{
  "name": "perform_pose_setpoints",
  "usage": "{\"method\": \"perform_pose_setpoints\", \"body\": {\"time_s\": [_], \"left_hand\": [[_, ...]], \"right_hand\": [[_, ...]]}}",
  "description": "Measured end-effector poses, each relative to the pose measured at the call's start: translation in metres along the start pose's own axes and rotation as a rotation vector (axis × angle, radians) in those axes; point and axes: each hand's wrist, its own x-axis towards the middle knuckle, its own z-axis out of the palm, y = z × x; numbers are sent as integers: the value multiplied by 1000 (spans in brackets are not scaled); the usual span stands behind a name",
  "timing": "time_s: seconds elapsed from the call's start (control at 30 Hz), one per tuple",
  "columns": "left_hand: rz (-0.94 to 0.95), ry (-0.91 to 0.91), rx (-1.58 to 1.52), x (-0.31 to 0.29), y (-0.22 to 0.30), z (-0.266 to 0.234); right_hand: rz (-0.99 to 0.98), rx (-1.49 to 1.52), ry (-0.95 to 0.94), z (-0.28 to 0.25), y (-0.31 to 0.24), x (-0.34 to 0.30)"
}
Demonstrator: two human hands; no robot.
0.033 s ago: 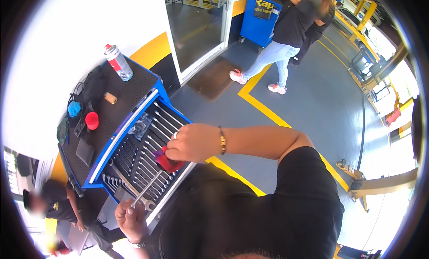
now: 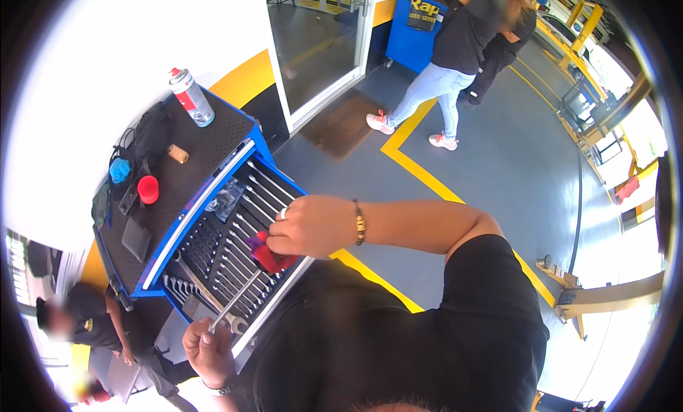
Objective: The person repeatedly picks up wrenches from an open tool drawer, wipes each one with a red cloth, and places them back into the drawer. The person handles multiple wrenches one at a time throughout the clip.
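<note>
Over the pulled-out drawer [image 2: 274, 305], my left hand [image 2: 206, 351] is closed around the lower end of a slim chrome wrench [image 2: 240, 301]. My right hand [image 2: 313, 227] pinches a red and purple cloth [image 2: 269, 258] against the wrench's upper end, which the cloth hides. Beneath both hands, combination wrenches [image 2: 265, 191] lie in slanting rows, several of them large. A longer wrench [image 2: 206, 292] rests across the tray near my left hand. A clear plastic bag [image 2: 226, 199] sits among the tools at the drawer's far side.
The blue tool cabinet's black top [image 2: 206, 143] carries a spray can [image 2: 192, 99], a red cup [image 2: 148, 189], a blue crumpled glove or cloth [image 2: 119, 171] and cables. One person [image 2: 92, 319] sits at lower left; two others [image 2: 455, 63] stand near a blue bin [image 2: 413, 35].
</note>
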Motion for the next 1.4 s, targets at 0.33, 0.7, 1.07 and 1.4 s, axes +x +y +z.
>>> {"method": "perform_pose_setpoints", "body": {"time_s": [0.33,0.7,1.07,1.4], "left_hand": [[-175,0,90,3,-7,-18],[-226,-108,188,45,-83,41],[-280,-172,-301,50,-89,49],[-466,-256,-15,63,-74,58]], "right_hand": [[7,-103,462,-49,21,3],[130,559,1266,-33,34,58],[355,1703,1334,4,-1,60],[453,1044,1269,11,31,66]]}}
